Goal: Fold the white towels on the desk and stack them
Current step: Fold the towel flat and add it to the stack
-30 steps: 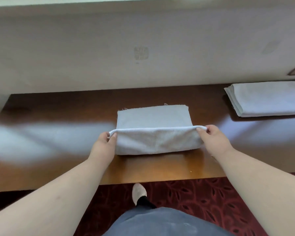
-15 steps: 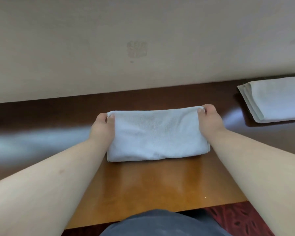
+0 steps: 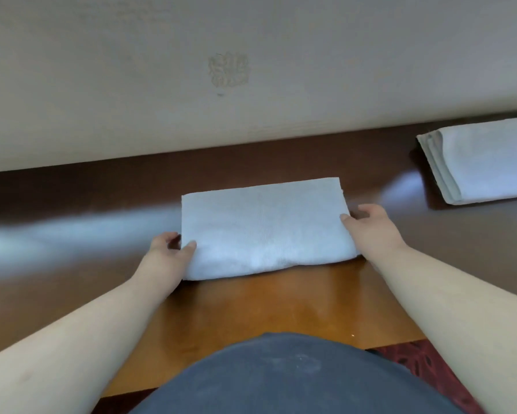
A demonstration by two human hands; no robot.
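Looking at where things stand, the folding on this one seems basically done. The white towel [image 3: 266, 228] lies flat in the middle of the desk [image 3: 251, 312] as a neat thick rectangle, folded edge toward the person.

The left hand [image 3: 167, 258] is at the towel's near-left corner, thumb on top and fingers curled round the side, so it's pinching that edge. The right hand [image 3: 367, 228] is at the right end, thumb lying on the top surface and fingers wrapped round the side. Whether those fingers are actually tucked underneath I can't tell, the towel hides them.

Off at the far right of the desk, well apart from this one, sits the folded stack [image 3: 484, 162]. It looks like more than one layer from the edges, though how many towels are in it isn't clear from this angle.

So what's left, I'd guess: lift this towel and set it on that stack. No unfolded towels are in view, but the frame cuts the desk off on both sides.
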